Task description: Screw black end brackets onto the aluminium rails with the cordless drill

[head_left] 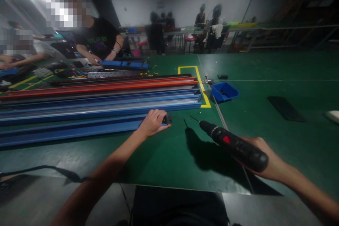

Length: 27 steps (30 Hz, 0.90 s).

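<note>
My left hand (153, 123) is closed around the near end of a long blue rail (79, 127), its fingers pinching a small black end piece (167, 118). My right hand (262, 157) grips a black electric screwdriver (234, 144) with a red switch. Its thin bit (194, 119) points left toward the rail end, a short gap away. Both rest over a green table (172, 155).
Several long blue, grey and red rails (106, 93) lie stacked across the table. A blue bin (224, 91) sits beside a yellow tape outline (201, 84). A dark flat pad (286, 108) lies right. Another person (97, 40) works at the far left, others farther back.
</note>
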Motion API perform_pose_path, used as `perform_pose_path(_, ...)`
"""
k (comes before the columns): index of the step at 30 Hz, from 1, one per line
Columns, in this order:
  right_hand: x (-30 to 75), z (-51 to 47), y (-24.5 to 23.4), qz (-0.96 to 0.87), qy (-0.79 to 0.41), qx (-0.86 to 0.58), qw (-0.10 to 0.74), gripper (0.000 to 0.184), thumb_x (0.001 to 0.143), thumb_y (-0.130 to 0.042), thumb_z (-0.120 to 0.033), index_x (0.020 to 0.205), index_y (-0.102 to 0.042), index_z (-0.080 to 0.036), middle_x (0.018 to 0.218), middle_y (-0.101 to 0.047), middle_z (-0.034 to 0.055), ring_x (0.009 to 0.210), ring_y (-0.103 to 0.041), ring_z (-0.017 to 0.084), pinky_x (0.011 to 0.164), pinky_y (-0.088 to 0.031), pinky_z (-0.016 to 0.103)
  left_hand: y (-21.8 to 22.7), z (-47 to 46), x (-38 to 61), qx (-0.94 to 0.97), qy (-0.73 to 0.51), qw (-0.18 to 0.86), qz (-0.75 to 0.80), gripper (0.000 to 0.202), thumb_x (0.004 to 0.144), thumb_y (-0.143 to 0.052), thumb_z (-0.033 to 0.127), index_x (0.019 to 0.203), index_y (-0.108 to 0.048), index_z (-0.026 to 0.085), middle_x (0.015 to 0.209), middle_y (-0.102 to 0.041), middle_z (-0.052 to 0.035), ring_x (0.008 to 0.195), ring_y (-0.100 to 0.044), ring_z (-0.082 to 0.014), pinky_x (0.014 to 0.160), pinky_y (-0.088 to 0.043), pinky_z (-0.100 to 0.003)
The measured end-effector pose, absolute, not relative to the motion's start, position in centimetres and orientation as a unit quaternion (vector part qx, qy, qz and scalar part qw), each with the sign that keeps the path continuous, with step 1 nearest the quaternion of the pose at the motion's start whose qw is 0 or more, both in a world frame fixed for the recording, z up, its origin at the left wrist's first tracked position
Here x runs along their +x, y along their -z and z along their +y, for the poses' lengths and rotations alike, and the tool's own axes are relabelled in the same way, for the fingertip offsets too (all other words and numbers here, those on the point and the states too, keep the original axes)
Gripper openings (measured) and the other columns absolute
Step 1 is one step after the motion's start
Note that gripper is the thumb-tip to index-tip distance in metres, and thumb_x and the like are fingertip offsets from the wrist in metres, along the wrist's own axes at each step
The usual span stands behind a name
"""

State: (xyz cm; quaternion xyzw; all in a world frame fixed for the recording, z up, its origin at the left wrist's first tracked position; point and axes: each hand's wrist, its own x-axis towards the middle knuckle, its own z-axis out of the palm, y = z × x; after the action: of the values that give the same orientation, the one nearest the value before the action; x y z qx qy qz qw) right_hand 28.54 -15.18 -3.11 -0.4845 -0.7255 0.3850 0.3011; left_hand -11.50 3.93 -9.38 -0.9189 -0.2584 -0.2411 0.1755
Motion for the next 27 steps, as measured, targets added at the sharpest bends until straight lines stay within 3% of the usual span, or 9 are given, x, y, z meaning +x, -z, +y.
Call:
perform_pose_path(4, 27.6, -15.7, 3.6, -0.807, -0.214, -0.507, 0.215, 0.038, 0.079, -0.072, -0.02, 0.117, -0.068, -0.017, 0.104, -0.075, 0.0143, 0.082, -0.075, 0.028, 0.07, -0.062, 0.038, 9.1, 4.2, -11.7, -0.927, 0.229, 0.127, -0.27, 0.053, 0.093, -0.068, 0.054, 0.121, -0.053, 0.011, 0.113, -0.07, -0.0185, 0.095, -0.066, -0.0293, 0.08, -0.049, -0.04)
perform_pose_path(6, 27.6, -15.5, 4.1, -0.823, -0.168, -0.509, 0.185, 0.044, 0.077, -0.069, -0.019, 0.121, -0.067, -0.016, 0.103, -0.075, 0.0148, 0.077, -0.074, 0.027, 0.067, -0.06, 0.037, 8.8, 4.2, -11.7, -0.93, 0.218, 0.101, -0.279, 0.052, 0.092, -0.068, 0.053, 0.121, -0.054, 0.012, 0.112, -0.069, -0.0172, 0.097, -0.066, -0.0295, 0.082, -0.05, -0.041)
perform_pose_path(13, 26.9, -14.3, 5.5, -0.857, -0.111, -0.491, 0.111, 0.032, 0.082, -0.056, -0.01, 0.113, -0.066, -0.012, 0.093, -0.071, 0.015, 0.064, -0.065, 0.021, 0.059, -0.049, 0.032, 8.2, 5.0, -11.7, -0.932, 0.172, 0.016, -0.319, 0.057, 0.09, -0.069, 0.057, 0.126, -0.053, 0.016, 0.115, -0.069, -0.0149, 0.101, -0.069, -0.0289, 0.087, -0.054, -0.043)
perform_pose_path(17, 26.6, -13.3, 4.7, -0.863, -0.144, -0.478, 0.079, 0.038, 0.084, -0.049, -0.003, 0.117, -0.065, -0.01, 0.098, -0.069, 0.0158, 0.071, -0.066, 0.02, 0.062, -0.047, 0.032, 8.1, 5.7, -11.7, -0.929, 0.15, -0.023, -0.337, 0.064, 0.089, -0.068, 0.061, 0.131, -0.051, 0.017, 0.113, -0.071, -0.0147, 0.1, -0.071, -0.0291, 0.086, -0.057, -0.042)
perform_pose_path(22, 27.6, -12.1, 2.6, -0.837, -0.298, -0.45, 0.088, 0.051, 0.073, -0.061, -0.004, 0.123, -0.066, -0.015, 0.101, -0.068, 0.0108, 0.08, -0.068, 0.021, 0.065, -0.051, 0.031, 7.9, 5.8, -11.6, -0.925, 0.141, -0.052, -0.349, 0.066, 0.087, -0.069, 0.061, 0.135, -0.05, 0.018, 0.125, -0.069, -0.0163, 0.11, -0.07, -0.0303, 0.094, -0.056, -0.044)
perform_pose_path(27, 28.3, -11.6, 2.5, -0.823, -0.348, -0.439, 0.097, 0.061, 0.072, -0.065, -0.005, 0.132, -0.066, -0.018, 0.112, -0.07, 0.0117, 0.091, -0.07, 0.024, 0.073, -0.057, 0.033, 8.1, 5.5, -11.6, -0.919, 0.143, -0.06, -0.363, 0.068, 0.087, -0.069, 0.061, 0.135, -0.05, 0.017, 0.131, -0.066, -0.0186, 0.118, -0.067, -0.0328, 0.101, -0.053, -0.047)
